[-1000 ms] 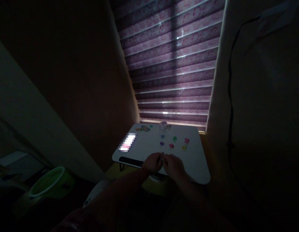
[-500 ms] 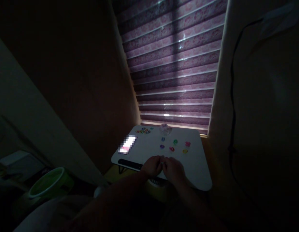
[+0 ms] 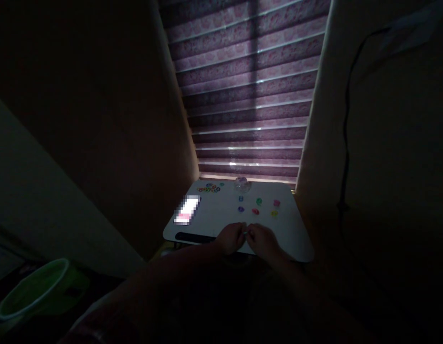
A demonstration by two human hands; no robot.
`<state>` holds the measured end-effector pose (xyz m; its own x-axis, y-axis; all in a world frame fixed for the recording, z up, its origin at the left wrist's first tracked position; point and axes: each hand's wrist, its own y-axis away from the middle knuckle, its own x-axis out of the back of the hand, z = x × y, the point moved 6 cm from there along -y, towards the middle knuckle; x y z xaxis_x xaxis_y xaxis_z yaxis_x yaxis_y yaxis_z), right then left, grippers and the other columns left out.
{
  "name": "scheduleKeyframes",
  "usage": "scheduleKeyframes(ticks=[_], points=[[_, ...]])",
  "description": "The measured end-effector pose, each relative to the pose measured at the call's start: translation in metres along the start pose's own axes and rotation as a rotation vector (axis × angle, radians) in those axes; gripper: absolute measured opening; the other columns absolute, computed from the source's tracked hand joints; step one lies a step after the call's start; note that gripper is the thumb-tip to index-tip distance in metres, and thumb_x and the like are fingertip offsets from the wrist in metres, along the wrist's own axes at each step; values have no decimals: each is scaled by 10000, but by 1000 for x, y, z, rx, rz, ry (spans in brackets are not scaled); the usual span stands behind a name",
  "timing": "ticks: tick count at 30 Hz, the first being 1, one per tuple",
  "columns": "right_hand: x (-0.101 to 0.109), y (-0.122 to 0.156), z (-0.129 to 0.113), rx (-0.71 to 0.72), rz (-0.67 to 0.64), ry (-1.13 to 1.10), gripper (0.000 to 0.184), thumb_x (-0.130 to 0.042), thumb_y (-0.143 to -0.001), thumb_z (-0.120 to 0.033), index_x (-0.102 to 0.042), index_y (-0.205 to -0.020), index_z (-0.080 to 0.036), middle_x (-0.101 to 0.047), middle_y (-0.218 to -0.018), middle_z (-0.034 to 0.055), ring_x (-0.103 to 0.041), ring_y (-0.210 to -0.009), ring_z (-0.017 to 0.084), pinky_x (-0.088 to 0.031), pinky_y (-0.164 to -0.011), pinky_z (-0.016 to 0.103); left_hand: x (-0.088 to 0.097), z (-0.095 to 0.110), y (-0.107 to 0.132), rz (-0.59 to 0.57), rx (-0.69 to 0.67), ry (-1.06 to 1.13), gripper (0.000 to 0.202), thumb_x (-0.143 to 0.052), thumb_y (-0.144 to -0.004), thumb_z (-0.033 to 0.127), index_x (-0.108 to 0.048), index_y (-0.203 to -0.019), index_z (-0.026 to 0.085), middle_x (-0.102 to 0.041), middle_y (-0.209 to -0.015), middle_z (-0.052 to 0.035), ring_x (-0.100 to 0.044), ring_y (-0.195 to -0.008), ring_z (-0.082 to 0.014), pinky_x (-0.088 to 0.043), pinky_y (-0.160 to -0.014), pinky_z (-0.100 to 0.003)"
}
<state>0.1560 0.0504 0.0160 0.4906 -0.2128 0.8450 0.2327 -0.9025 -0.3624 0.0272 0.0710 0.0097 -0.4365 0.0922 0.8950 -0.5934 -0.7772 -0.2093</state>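
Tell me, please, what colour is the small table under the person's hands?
White. The table shows in the head view, its top catching light from the window blind.

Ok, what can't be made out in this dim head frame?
Head view only:
- What the left hand and right hand pinch between their fingertips: too small and dark.
- The small coloured pieces on the table: too small to identify.
- The flat item at the table's left: blurred out.
- The clear round thing by the blind: dim glare.
- The green tub: cut by the left edge.
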Motion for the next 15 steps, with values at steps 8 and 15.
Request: scheduleKeyframes(ticks=[8, 15], points=[[-9, 1, 7, 7, -2, -62, 91, -564, -870, -217, -627, -804, -221, -648, -760, 19, -539, -686, 167, -319, -646, 263, 5, 3, 3, -110, -10, 3, 177, -444, -979, 260, -587, -1031, 169, -690, -1029, -90, -640, -950, -222, -475, -848, -308], [-10, -4, -2, 54, 10, -183, 179, -497, -878, -190, -667, -914, -236, -730, -920, 32, -640, -833, 188, -445, -744, 253, 35, 11, -8, -322, -40, -51, 171, -594, -887, 269, -654, -1009, 166, -742, -987, -89, -685, -866, -237, -492, -755, -289]])
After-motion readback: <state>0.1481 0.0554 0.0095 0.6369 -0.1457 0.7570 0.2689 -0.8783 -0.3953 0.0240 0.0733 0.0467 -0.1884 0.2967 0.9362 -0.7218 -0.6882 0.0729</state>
